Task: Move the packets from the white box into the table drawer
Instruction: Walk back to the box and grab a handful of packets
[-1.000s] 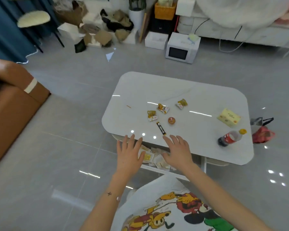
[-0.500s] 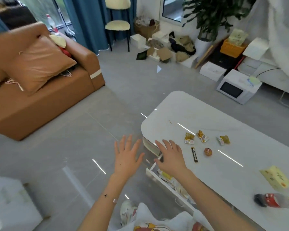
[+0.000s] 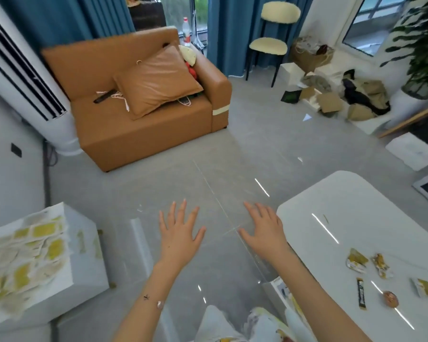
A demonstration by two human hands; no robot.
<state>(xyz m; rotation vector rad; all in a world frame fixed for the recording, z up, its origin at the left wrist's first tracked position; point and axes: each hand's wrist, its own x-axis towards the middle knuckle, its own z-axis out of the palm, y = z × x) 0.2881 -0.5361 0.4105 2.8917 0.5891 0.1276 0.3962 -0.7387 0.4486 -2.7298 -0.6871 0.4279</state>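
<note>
Both hands hang empty over the floor (image 3: 220,169), palms down, fingers straight and spread. The left hand (image 3: 181,238) and the right hand (image 3: 265,230) grip nothing and touch nothing.

The box (image 3: 84,262) stands on the floor well to the left of the left hand and a little nearer the body. Its top brims with packets (image 3: 27,255), yellow and pale, lying flat and overlapping. The drawer (image 3: 279,288) shows behind the right hand, under the right forearm (image 3: 314,287), pulled out from beneath the table (image 3: 344,206). The table's near corner lies just right of the right hand. Some packets seem to lie in the drawer, though the arm hides most of it.

The step in hand looks like a reach to the box for a load. To do it well, the left hand, being the closer one, should swing left and down onto the heap. The right hand should follow across so the two can scoop from opposite sides. The packets look thin and slippery, so a pile pinched from above would likely shed. It is better to slide the fingers under a stack and clamp the thumbs on top. Take a modest load, keep it level while crossing to the right, and lower it inside the drawer before letting go.
</note>
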